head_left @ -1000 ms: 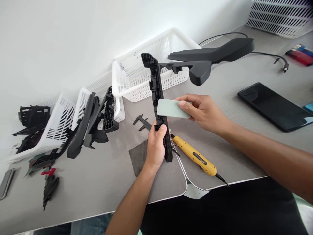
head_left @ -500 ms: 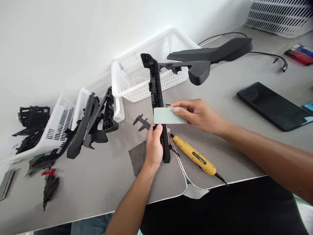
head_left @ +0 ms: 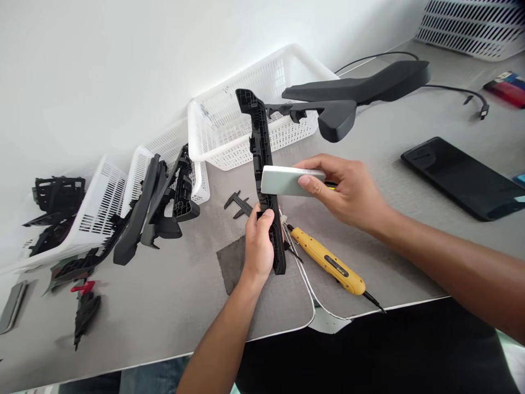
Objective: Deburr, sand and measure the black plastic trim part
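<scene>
My left hand is wrapped round the lower part of a long, ribbed black plastic trim piece, which points away from me. A flat, pale green rectangular block with rounded corners is gripped between the thumb and fingers of my right hand. Its left end overlaps the middle of the trim piece, just above my left thumb; I cannot tell if they touch. Something small, yellow and black shows beside my right fingers, mostly hidden. A yellow-handled tool lies below my right hand, and a dark caliper left of the trim piece.
White baskets stand along the wall, some with black plastic parts in or against them. Larger black parts lie behind my right hand. A black phone rests at the right, a dark cloth square near my left wrist.
My right hand has risen slightly and moved right with the pale green block, tilting it so its upper edge shows. My left hand and the trim piece stay nearly still.
</scene>
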A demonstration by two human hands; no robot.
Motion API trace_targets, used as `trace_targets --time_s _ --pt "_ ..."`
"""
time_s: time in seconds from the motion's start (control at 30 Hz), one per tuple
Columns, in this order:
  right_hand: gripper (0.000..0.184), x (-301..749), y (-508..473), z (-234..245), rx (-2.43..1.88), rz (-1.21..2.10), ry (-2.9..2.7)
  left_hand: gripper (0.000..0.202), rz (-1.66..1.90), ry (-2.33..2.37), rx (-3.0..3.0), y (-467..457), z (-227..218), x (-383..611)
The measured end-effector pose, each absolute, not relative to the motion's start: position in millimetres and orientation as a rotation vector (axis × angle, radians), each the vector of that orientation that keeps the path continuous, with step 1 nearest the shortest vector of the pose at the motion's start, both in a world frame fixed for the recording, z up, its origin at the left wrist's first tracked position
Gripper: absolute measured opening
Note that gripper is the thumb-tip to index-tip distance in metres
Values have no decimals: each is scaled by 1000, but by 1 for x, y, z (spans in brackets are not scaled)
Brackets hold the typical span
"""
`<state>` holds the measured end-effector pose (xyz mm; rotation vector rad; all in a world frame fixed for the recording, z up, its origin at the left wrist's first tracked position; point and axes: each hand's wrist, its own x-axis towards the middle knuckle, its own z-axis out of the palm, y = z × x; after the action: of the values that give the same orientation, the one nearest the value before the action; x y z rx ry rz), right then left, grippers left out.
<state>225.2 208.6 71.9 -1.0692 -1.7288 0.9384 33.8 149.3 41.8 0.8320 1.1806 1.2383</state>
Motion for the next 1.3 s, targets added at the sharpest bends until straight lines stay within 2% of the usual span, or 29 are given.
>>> trace_targets --time_s 0.07,0.1,0.2,0.27,0.43,0.63,1.13,1.3 --pt "17 224 206 70 -929 861 -1847 29 1251 1198 834 149 40 32" --pt "22 223 205 68 -840 842 -1922 29 1261 1207 838 150 39 32" --pt "50 219 204 59 -665 783 -2090 29 1279 1225 857 151 35 30" --pt "58 218 205 55 -657 754 -2137 30 1275 1225 869 151 33 29" --pt "43 220 206 57 -608 743 -2148 29 1271 1231 879 149 31 28" --pt "37 221 208 57 -665 708 -2105 26 1254 1214 919 150 32 29" --pt "37 223 215 50 -847 513 -2030 22 1217 1196 951 150 35 29" --pt "40 221 212 50 -747 564 -2078 24 1218 1219 963 150 33 29"
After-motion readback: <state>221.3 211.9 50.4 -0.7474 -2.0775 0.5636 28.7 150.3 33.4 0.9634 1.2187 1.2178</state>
